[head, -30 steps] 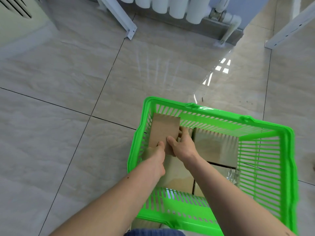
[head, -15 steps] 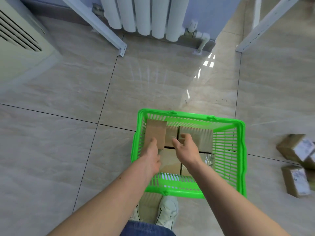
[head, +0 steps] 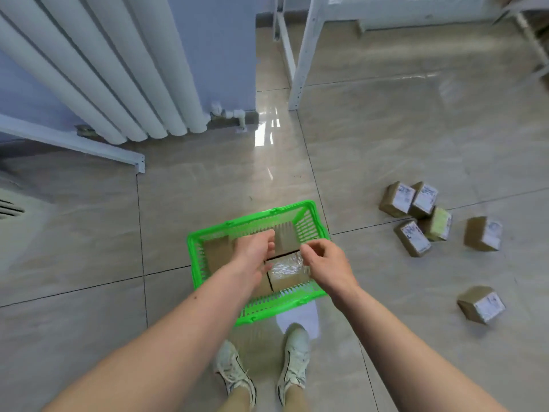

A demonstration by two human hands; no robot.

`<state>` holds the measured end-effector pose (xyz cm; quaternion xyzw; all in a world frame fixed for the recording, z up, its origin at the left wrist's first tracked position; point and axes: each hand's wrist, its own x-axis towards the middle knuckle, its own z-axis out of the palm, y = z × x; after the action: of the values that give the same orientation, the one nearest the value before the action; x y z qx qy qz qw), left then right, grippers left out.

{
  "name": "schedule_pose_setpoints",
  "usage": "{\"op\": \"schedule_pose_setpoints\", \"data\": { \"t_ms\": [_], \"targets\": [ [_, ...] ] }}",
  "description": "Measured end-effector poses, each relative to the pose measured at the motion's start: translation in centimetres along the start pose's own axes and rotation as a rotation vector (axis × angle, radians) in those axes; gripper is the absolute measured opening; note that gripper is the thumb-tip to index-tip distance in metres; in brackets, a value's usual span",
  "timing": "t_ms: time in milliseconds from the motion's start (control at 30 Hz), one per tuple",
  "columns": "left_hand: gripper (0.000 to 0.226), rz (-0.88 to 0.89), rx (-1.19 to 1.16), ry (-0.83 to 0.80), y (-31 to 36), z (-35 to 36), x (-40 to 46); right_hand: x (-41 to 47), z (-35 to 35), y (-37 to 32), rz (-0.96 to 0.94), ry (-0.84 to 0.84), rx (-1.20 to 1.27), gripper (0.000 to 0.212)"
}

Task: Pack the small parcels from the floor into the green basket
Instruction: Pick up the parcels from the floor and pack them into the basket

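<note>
The green basket stands on the floor just ahead of my feet. Several brown cardboard parcels lie inside it: one at the left, one at the far side, and one with shiny tape nearest me. My left hand hovers over the middle of the basket with loosely curled fingers and nothing in it. My right hand hangs over the basket's right rim, also holding nothing. More small parcels lie on the floor to the right: a cluster and two single ones.
A white radiator lines the wall at the upper left, with a white metal rail below it. White table legs stand at the top centre. My two white shoes are behind the basket.
Both hands have let go of the parcel at the basket's left and risen out of the basket. The view has pulled back and turned right, bringing the floor parcels into sight.
</note>
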<state>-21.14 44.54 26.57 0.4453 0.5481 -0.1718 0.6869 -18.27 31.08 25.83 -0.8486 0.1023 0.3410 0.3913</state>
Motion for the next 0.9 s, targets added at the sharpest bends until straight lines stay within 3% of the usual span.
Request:
{"op": "schedule_pose_setpoints", "data": {
  "t_ms": [367, 767, 900],
  "targets": [
    [0.008, 0.286, 0.518, -0.167, -3.3, 17.6, -6.6, -2.5, -17.6, 7.3, 0.070, 0.167, 0.308, 0.013],
    [0.008, 0.197, 0.744, -0.341, -14.5, 41.5, -9.0, -2.7, -37.1, 25.9, 0.201, 0.308, 0.474, 0.011],
    [0.007, 0.203, 0.797, -0.361, -16.6, 47.9, -9.0, -2.2, -42.1, 30.7, 0.272, 0.371, 0.515, 0.028]
  ]
}}
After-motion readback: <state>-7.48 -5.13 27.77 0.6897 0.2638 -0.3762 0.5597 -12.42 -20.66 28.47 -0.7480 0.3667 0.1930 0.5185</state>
